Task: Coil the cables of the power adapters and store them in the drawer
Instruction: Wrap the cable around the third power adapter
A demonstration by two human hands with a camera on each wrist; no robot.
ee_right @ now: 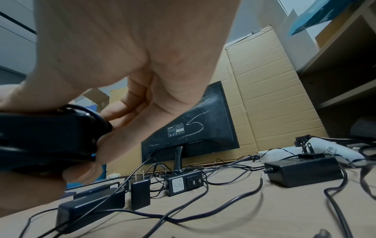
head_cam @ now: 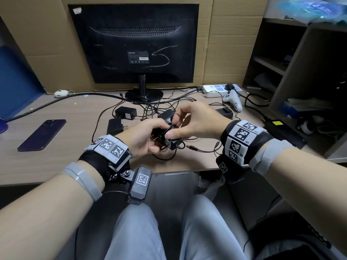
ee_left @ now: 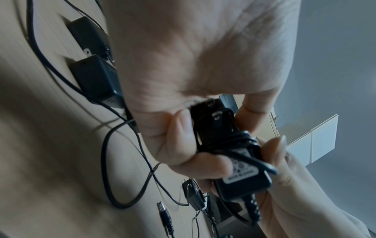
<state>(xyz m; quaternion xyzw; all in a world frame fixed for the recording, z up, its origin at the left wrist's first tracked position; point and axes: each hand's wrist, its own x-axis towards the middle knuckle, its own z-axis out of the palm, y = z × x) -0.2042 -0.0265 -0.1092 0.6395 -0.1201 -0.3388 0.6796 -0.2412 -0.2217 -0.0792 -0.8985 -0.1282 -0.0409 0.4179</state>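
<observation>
Knees and forearms fill the bottom of the head view; above them both hands meet over the near edge of the desk (head_cam: 56, 166), in front of the monitor (head_cam: 134, 44). Left hand (head_cam: 142, 137) curled round a black power adapter (ee_left: 242, 180), prongs toward the palm, label side out. Several turns of its cable (ee_left: 227, 141) already lie round the body. Right hand (head_cam: 195, 121) pinches that cable at the adapter's top, thumb and fingertips closed on it, apparently laying on another turn. Tail of the cable not yet wound: it hangs in a loop below the hands and runs out to the barrel plug (head_cam: 191, 147), lying on the desk near the right wrist. Judgement: first adapter most of the way coiled, nothing stored. Left to do, at least four more adapters between the hands and the monitor stand: two small ones (head_cam: 125, 112) (head_cam: 115, 126) toward the phone (head_cam: 42, 135), one (head_cam: 167, 115) just behind the hands, a larger brick (ee_right: 303, 172) toward the white game controller (head_cam: 233, 100). Their cables lie loose and crossed over each other. Hard to make out: which cable belongs to which adapter in that tangle; how many turns exactly are on the held one; no drawer shows in any view. Right wrist view mostly palm, adapter a dark blur at its left edge.
</observation>
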